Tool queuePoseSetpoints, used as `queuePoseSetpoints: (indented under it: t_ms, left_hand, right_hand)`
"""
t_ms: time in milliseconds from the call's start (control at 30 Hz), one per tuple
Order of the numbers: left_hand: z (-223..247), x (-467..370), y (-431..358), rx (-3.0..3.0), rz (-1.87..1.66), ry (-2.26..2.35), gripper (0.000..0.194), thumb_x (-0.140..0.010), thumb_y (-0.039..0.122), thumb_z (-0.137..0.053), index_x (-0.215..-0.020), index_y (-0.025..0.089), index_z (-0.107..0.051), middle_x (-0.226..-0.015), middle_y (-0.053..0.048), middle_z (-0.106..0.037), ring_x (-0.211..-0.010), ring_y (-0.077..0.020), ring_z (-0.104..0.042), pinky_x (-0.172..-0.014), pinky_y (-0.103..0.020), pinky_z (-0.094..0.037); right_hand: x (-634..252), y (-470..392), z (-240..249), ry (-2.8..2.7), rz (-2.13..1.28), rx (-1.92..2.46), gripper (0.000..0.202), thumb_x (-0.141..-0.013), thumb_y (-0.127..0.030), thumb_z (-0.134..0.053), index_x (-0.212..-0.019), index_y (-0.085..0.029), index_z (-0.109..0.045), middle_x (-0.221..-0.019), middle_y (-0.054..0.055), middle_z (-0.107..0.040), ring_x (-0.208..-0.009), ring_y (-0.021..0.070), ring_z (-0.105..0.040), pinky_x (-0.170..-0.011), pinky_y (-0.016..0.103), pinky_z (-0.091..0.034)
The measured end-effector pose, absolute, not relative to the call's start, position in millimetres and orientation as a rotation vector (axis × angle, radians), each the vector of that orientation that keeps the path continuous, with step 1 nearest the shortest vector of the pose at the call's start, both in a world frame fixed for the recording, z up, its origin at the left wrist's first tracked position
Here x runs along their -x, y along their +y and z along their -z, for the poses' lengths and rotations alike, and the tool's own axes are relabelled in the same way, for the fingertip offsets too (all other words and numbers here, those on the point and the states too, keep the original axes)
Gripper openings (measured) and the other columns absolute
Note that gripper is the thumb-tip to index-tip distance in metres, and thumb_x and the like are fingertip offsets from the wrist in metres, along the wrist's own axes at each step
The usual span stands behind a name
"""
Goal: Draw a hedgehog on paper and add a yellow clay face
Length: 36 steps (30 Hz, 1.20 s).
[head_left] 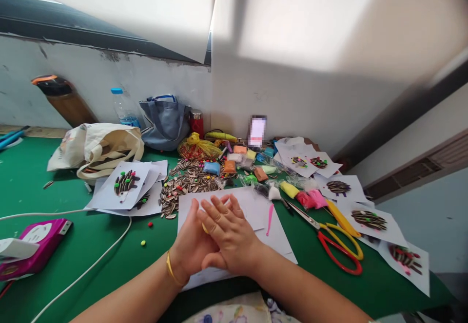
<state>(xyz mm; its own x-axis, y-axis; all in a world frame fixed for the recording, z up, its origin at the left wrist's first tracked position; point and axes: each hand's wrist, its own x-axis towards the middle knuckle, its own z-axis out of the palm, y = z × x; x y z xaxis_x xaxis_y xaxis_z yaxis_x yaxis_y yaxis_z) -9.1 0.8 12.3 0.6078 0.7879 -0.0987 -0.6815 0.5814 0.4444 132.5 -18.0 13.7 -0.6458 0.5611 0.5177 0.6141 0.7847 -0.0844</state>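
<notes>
Head camera looks forward, down over the table [91,237]

1. Left of the left hand [188,242], the tabletop [124,264] lies mostly open; two small balls [143,243], a white cable [44,214] and a magenta box [54,237] interrupt it.
2. Ahead of the right hand [232,235], clay packets [261,173] block a low path to the wall [278,94]; the seed pile [195,181] bars the left hand's.
3. Right of the paper sheets [272,242], a green gap ends at the scissors [319,226].

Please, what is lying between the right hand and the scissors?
In the head view, between right hand and scissors lie a pink tool on white paper, then green table and a black pen near the blades.
</notes>
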Motion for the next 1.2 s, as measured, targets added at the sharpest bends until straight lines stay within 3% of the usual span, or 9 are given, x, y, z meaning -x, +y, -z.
queuePoseSetpoints:
  t_ms: [200, 300, 400, 600, 767, 933, 1033, 1133, 1200]
  left_hand:
    - [-16, 27, 14, -0.229, -0.981, 0.282, 0.082, -0.09, 0.075, -0.022, -0.145, 0.017, -0.041, -0.153, -0.014, -0.04, -0.143, -0.0266, -0.034, -0.117, -0.044, -0.029]
    - [-6, 20, 11, -0.22, -0.881, 0.282, 0.087, -0.087, 0.078, -0.026, -0.144, 0.014, -0.043, -0.151, -0.017, -0.042, -0.141, -0.0301, -0.037, -0.115, -0.044, -0.03]
    - [-9, 18, 5, -0.193, -0.818, 0.237, 0.078, -0.09, 0.073, -0.032, -0.147, 0.019, -0.04, -0.154, -0.012, -0.04, -0.145, -0.0271, -0.031, -0.118, -0.042, -0.026]
    - [-11, 23, 11, -0.187, -0.948, 0.291, 0.085, -0.089, 0.076, -0.024, -0.149, 0.017, -0.034, -0.153, -0.015, -0.04, -0.142, -0.0281, -0.037, -0.117, -0.045, -0.028]
    - [-10, 19, 6, -0.151, -0.874, 0.297, 0.086, -0.09, 0.074, -0.031, -0.151, 0.014, -0.029, -0.153, -0.017, -0.039, -0.142, -0.0292, -0.037, -0.118, -0.045, -0.025]
    - [-18, 22, 10, -0.133, -0.969, 0.283, 0.086, -0.089, 0.076, -0.029, -0.151, 0.017, -0.029, -0.151, -0.016, -0.042, -0.141, -0.0288, -0.039, -0.115, -0.045, -0.031]
    - [-14, 18, 9, -0.142, -0.947, 0.366, 0.086, -0.088, 0.076, -0.028, -0.149, 0.015, -0.033, -0.149, -0.018, -0.044, -0.139, -0.03, -0.041, -0.114, -0.045, -0.032]
    - [-14, 16, 6, -0.18, -0.884, 0.342, 0.084, -0.09, 0.073, -0.033, -0.149, 0.013, -0.034, -0.15, -0.019, -0.043, -0.14, -0.0311, -0.04, -0.116, -0.047, -0.03]
    - [-18, 19, 7, -0.187, -0.907, 0.32, 0.083, -0.091, 0.073, -0.031, -0.149, 0.013, -0.035, -0.149, -0.018, -0.045, -0.14, -0.0295, -0.04, -0.115, -0.046, -0.031]
  right_hand:
    - [-133, -33, -20, -2.601, 0.054, 0.569, 0.081, -0.091, -0.071, -0.039, -0.146, -0.011, -0.04, -0.155, 0.008, -0.036, -0.149, 0.0234, -0.017, -0.125, 0.042, -0.01]
    - [-128, -31, -17, -2.584, 0.065, 0.574, 0.089, -0.087, -0.073, -0.044, -0.149, -0.009, -0.035, -0.156, 0.011, -0.033, -0.149, 0.0266, -0.015, -0.124, 0.047, -0.01]
    - [-136, -22, -15, -2.508, 0.077, 0.761, 0.09, -0.088, -0.074, -0.04, -0.151, -0.009, -0.031, -0.155, 0.014, -0.035, -0.149, 0.0286, -0.017, -0.123, 0.054, -0.002]
    - [-136, -27, -19, -2.595, 0.009, 0.549, 0.081, -0.09, -0.071, -0.041, -0.144, -0.01, -0.043, -0.153, 0.008, -0.039, -0.149, 0.0223, -0.017, -0.125, 0.042, -0.01]
    - [-136, -22, -16, -2.521, 0.058, 0.723, 0.089, -0.088, -0.073, -0.042, -0.149, -0.008, -0.034, -0.154, 0.012, -0.037, -0.149, 0.0274, -0.016, -0.123, 0.053, -0.003]
    - [-145, -21, -18, -2.548, 0.009, 0.66, 0.065, -0.097, -0.061, -0.037, -0.144, -0.016, -0.044, -0.148, 0.008, -0.048, -0.147, 0.0218, -0.026, -0.124, 0.048, -0.007]
    - [-138, -25, -16, -2.567, -0.011, 0.548, 0.073, -0.092, -0.067, -0.043, -0.142, -0.013, -0.046, -0.151, 0.008, -0.044, -0.148, 0.0219, -0.022, -0.124, 0.043, -0.012]
    - [-134, -23, -13, -2.495, 0.014, 0.693, 0.086, -0.088, -0.071, -0.046, -0.147, -0.008, -0.037, -0.153, 0.013, -0.04, -0.149, 0.0267, -0.019, -0.123, 0.052, -0.008]
    - [-134, -24, -13, -2.458, 0.002, 0.729, 0.081, -0.091, -0.067, -0.046, -0.148, -0.009, -0.036, -0.151, 0.013, -0.042, -0.148, 0.0262, -0.022, -0.123, 0.054, -0.007]
